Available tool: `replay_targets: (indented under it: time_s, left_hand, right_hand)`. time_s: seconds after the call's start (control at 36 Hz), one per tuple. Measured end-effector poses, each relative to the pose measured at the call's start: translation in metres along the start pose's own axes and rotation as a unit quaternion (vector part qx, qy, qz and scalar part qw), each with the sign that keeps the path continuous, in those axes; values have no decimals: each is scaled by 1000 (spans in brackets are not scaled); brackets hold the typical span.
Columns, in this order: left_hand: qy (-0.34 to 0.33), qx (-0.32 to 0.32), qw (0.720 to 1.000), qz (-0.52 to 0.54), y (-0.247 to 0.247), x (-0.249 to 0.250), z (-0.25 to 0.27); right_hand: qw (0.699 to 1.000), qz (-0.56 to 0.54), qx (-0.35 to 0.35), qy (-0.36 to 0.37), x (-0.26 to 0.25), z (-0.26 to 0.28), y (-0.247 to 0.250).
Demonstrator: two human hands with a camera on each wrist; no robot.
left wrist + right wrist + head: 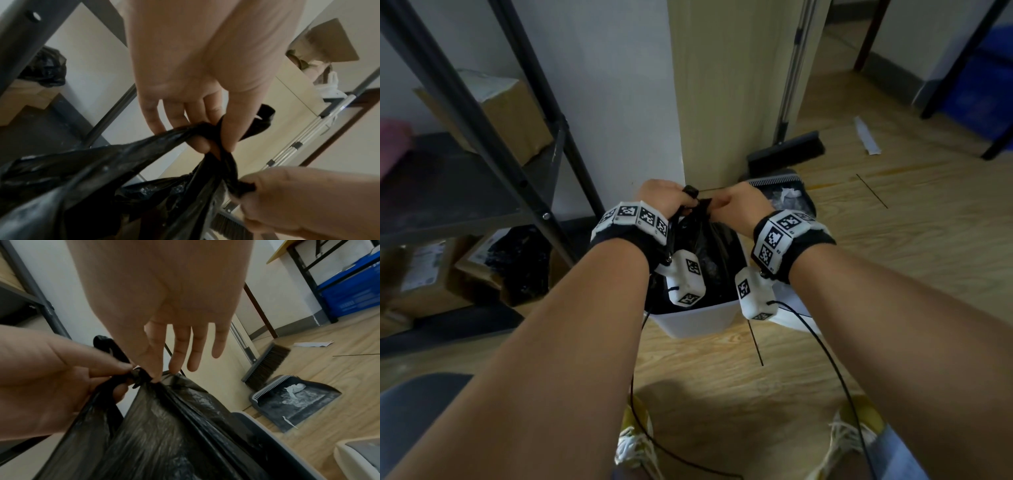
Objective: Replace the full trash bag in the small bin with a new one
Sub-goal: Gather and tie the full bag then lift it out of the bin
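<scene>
A black trash bag stands in the small white bin on the wooden floor, its top gathered into twisted strands. My left hand pinches one strand above the bin; in the left wrist view the left hand has its thumb and fingers curled round the crossing strands of the bag. My right hand pinches the other strand right beside it. In the right wrist view the right hand holds the twist of the bag between thumb and forefinger, with the other fingers straight.
A grey dustpan with paper scraps and a broom lie just behind the bin by the wall corner. A white lid-like piece sits right of the bin. A metal shelf rack with boxes and another black bag stands left.
</scene>
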State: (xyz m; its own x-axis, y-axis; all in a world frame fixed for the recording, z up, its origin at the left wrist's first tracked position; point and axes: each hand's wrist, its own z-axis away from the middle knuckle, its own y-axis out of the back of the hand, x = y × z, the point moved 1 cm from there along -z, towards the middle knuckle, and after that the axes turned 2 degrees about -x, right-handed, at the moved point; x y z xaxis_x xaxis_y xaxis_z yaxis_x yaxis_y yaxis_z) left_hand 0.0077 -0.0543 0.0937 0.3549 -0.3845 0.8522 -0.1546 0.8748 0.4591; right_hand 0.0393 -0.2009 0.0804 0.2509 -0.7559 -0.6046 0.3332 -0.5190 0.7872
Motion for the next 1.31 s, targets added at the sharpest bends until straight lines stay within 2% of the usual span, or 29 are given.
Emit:
replay_targets:
  time_s: [0.06,0.17,0.22,0.28,0.33,0.5,0.58,0.72,0.81,1.0,1.31]
  left_hand:
    - [2,10,1000,15,1,-3,-1]
    - [-26,16,999,-37,4,-7,-4]
    - [-44,6,996,-75,5,-6,-4]
    - [-55,-12,992,-109,5,-5,-4]
    - [-64,-22,989,-131,5,-5,-5]
    - [-76,20,981,-176,6,-8,-5]
    - [-76,23,981,-175,5,-13,-8]
    - [-85,10,982,-169,0,-13,-10]
    - [-92,6,983,-161,-3,-9,-10]
    - [-90,71,980,-165,-3,-17,-18]
    - [-97,90,978,-160,-4,-18,-16]
  right_hand:
    - [1000,23,5,-4,1,-4,0]
    - [999,40,18,7,0,-13,1]
    - [999,-33,11,6,-3,-16,-1]
    - [988,-153,-17,-3,-7,-16,-6]
    - [979,-201,-31,-18,-11,-17,-10]
    - [992,-106,-49,-48,-11,-20,-23]
    - [992,-102,-65,-44,-10,-17,-26]
    - [991,-125,-44,-35,-15,-23,-25]
    - [991,-117,-56,-26,-18,-26,-26]
    - [996,-60,-49,-41,-12,-23,-27]
    - [993,-111,-45,-1,-10,-25,-31]
